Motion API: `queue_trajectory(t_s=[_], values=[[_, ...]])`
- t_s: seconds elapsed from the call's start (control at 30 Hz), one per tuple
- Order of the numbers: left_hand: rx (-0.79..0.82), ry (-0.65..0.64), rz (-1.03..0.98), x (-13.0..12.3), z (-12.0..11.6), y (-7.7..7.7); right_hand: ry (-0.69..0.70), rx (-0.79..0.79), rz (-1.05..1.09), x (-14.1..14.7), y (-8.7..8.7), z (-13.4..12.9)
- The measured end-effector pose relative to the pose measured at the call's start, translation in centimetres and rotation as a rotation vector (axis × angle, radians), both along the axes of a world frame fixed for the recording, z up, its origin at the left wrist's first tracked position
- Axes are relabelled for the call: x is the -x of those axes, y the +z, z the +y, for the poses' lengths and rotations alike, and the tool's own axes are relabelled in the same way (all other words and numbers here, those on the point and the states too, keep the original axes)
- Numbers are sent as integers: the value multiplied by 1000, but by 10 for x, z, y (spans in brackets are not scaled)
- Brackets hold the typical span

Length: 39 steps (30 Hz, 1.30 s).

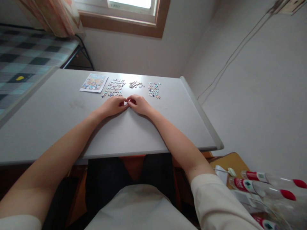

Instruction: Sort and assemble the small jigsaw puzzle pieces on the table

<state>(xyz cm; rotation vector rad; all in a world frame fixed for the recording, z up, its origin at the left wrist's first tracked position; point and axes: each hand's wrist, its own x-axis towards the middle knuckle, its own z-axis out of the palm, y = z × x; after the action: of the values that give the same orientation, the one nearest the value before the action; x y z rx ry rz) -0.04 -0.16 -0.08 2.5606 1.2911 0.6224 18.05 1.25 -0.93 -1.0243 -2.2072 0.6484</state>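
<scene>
Two bare hands meet above the near side of the puzzle pieces, the left hand (113, 106) and the right hand (140, 104) turned inward with bent fingers and fingertips together. Both forearms reach forward from the near table edge and converge. Whether either hand grasps a small piece between the fingertips or is released, I cannot tell. The table (134, 134) is pale and smooth, with raised side rims; beyond it are a pale wall (134, 54) and a brown-framed window (124, 25). A checked bed (35, 54) and a patterned curtain (51, 16) lie to the left, and red-capped bottles (261, 185) at the lower right. The pieces lie on the table just beyond the hands, in three groups: the left group (115, 88) slants away, leaning rightward at its far end; the middle heap (136, 84) stretches sideways; the right group (154, 90) runs near to far. Single pieces are too small to show a direction. Left of them, a picture sheet (94, 83) lies flat, its sides slanting rightward toward the far end.
</scene>
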Motion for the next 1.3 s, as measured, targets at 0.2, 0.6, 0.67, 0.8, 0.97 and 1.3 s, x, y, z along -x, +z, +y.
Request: queue_trajectory(t_s=[0.2, 0.6, 0.67, 0.8, 0.97, 1.3], values=[[7, 1, -9, 0, 0, 1, -4, -14, 0, 0, 1, -1], [4, -4, -13, -1, 0, 1, -5, -14, -7, 0, 0, 0], [7, 0, -11, 0, 0, 0, -7, -13, -10, 0, 0, 0], [9, 0, -7, 0, 0, 0, -3, -10, 1, 0, -1, 0], [0, -1, -9, -1, -1, 1, 1, -19, 4, 0, -1, 0], [19, -1, -25, 0, 1, -1, -4, -10, -6, 0, -1, 0]])
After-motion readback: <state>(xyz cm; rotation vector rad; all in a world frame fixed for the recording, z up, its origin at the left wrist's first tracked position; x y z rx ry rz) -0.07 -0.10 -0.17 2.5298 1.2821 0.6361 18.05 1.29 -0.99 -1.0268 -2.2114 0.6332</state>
